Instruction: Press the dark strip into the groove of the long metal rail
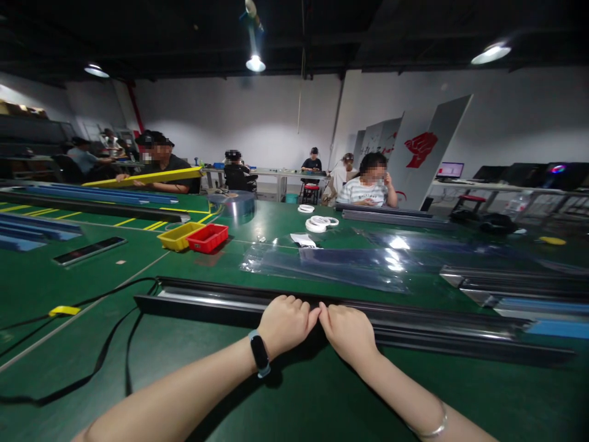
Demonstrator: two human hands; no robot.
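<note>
Midway along the black profile (202, 311), left hand (282, 326) and right hand (350, 331) both grip it, fingers curled over, thumbs together.

Over on the green bench (184, 344), a yellow plastic tray (172, 240) sits just beside a red plastic tray (209, 244), with a smartphone (89, 250) lying near them and white tape rolls (316, 228) further off. Across from me, a co-worker in black (184, 161) holds a long yellow bar (151, 177); a person in a striped shirt (356, 193) sits nearby. Lit lamps (256, 64) hang overhead.
</note>
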